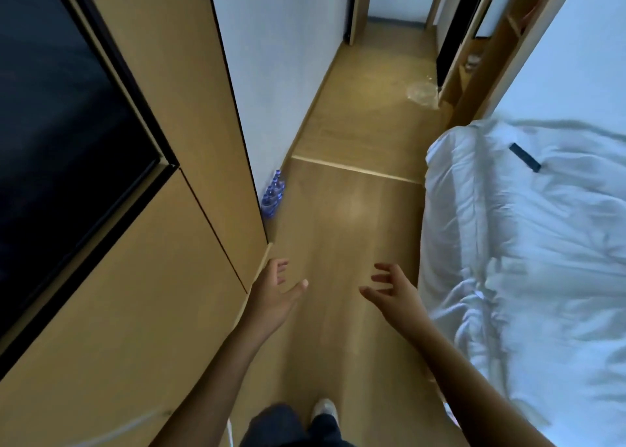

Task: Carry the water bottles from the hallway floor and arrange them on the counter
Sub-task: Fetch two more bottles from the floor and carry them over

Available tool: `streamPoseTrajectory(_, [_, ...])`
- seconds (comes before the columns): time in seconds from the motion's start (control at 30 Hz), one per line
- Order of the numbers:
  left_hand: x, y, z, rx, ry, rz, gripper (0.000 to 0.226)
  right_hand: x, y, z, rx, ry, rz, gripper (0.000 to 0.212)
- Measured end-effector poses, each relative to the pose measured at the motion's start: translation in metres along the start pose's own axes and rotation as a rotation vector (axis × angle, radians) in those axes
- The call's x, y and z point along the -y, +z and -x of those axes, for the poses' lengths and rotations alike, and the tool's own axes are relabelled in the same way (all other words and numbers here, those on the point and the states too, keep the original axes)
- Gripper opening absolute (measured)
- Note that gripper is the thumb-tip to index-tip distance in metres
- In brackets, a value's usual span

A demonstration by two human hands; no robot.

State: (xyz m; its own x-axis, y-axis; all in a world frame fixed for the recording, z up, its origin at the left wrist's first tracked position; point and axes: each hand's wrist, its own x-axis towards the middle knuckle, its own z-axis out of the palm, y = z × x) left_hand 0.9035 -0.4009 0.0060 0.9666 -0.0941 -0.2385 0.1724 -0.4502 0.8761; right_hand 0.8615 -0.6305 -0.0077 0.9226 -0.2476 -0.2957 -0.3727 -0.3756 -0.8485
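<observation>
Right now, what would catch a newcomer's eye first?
Two bare hands, the left hand and right hand, reach forward empty over the wooden floor. A rumpled white bed fills the right side. Blue water bottles stand against the wall, ahead on the left.

Hotel-like bedroom: bed, wooden hallway floor

Both bare arms reach forward and slightly down, roughly parallel, with a gap between them. The left hand is held out with the palm turned inward — fingers loosely spread and a little curled, thumb pointing toward the other hand. The right hand mirrors it, palm facing inward, fingers apart and gently bent. Neither hand holds or touches anything. Below, dark trouser legs and one light shoe — mid-stride, blurred.
</observation>
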Motion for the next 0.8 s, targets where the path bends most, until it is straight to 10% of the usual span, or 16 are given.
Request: streamPoseTrajectory(0.8, [-0.143,0.083,-0.524,0.142,-0.042,-0.045,0.054,0.109,-0.104,-0.491,-0.023,0.038,0.068,0.056])
